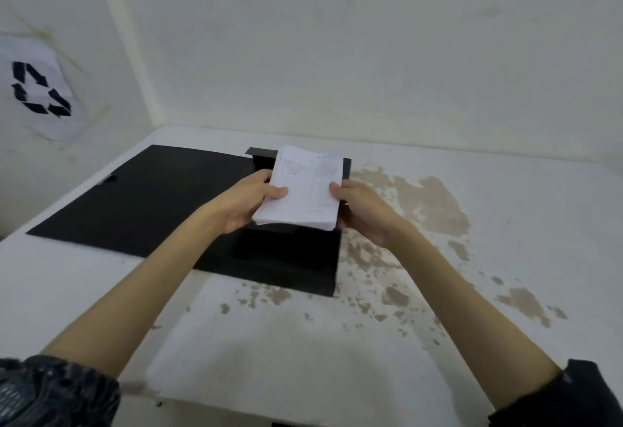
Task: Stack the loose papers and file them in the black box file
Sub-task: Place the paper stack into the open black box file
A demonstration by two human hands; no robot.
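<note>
A stack of white printed papers (301, 189) is held in the air above the open black box file (279, 258). My left hand (247, 199) grips the stack's left edge, thumb on top. On the right edge sits my right hand (360, 211), its thumb also on the top sheet. The box file lies on the white table, its lid (141, 194) folded out flat to the left. The stack hides part of the file's inside.
The white table (472, 292) has brown worn patches on its right half. Walls stand close behind and to the left. A sheet with a black recycling symbol (40, 89) hangs on the left wall.
</note>
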